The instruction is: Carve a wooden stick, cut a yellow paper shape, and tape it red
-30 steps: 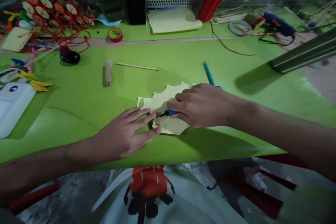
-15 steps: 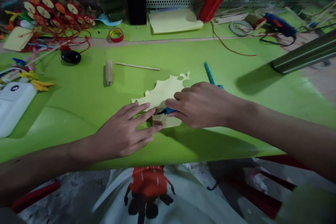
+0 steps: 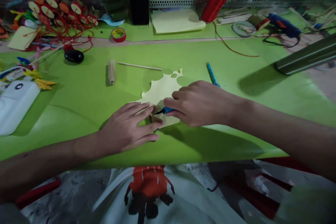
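Note:
A pale yellow sheet of paper (image 3: 162, 89) with a scalloped, cut-out upper edge lies on the green table in front of me. My left hand (image 3: 132, 126) rests over its lower left part, palm down, fingers spread. Gripped in my right hand (image 3: 199, 103) is a blue pen (image 3: 169, 110), its dark tip pointing left at the paper beside my left fingertips. Something small and reddish shows between my left fingers, too hidden to name. Beyond my right hand lies a slim blue pen-like piece (image 3: 212, 73), partly covered by the hand.
Behind the paper lie a thin wooden stick (image 3: 140, 66) and a short wooden piece (image 3: 111, 71). Farther back are a tape roll (image 3: 118, 35), a red thread spool (image 3: 215, 5) and a glue gun (image 3: 283, 26). A metal cylinder (image 3: 307, 54) stands right; a white device (image 3: 19, 106) lies left.
The paper has turned slightly counter-clockwise, its upper tip shifting left. Both hands stay near the same spot, the pen still in my right hand. The whole view has shifted a little.

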Available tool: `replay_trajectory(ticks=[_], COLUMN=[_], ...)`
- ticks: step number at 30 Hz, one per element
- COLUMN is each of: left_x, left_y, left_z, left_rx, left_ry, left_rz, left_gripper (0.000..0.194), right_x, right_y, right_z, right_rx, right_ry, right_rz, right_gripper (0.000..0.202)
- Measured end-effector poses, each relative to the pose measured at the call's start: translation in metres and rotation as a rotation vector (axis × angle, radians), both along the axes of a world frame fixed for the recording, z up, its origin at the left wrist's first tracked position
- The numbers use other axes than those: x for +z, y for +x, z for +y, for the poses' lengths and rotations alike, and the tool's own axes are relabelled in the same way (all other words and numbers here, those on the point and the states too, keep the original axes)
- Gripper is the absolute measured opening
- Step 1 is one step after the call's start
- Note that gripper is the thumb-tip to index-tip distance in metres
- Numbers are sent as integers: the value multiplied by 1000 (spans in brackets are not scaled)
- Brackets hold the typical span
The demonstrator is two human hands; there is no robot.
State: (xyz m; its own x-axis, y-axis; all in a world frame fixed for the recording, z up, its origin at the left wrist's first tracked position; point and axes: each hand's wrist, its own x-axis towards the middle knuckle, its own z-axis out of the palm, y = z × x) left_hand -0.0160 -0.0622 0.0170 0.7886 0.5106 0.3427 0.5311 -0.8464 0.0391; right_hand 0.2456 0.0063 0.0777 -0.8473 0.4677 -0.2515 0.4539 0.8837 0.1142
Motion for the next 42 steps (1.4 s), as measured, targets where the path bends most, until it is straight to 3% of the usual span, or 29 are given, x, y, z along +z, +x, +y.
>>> replay_trajectory(ticks=[8,13,20,31,42], left_x=[0,3,3,-1,-3], left_y=[2,5,7,0,-9], left_z=[0,-1,-3,-1,9], left_rx=[14,67,144,53,-45], left_ry=[-14,70,42,-170,-265], left_rz=[-13,-13,-40,-105,-137], left_gripper=[31,25,30,39,47], right_x=[1,1,1,-1,-5], right_y=[-1,-2,0,-1,1], right_z=[-1,0,4,5,10], right_rx=[4,-15,-52,-29,5], right_ry=[4,13,-11,-5,7], right_rz=[-1,-7,5,5,11], right_gripper=[32,32,33,35,35])
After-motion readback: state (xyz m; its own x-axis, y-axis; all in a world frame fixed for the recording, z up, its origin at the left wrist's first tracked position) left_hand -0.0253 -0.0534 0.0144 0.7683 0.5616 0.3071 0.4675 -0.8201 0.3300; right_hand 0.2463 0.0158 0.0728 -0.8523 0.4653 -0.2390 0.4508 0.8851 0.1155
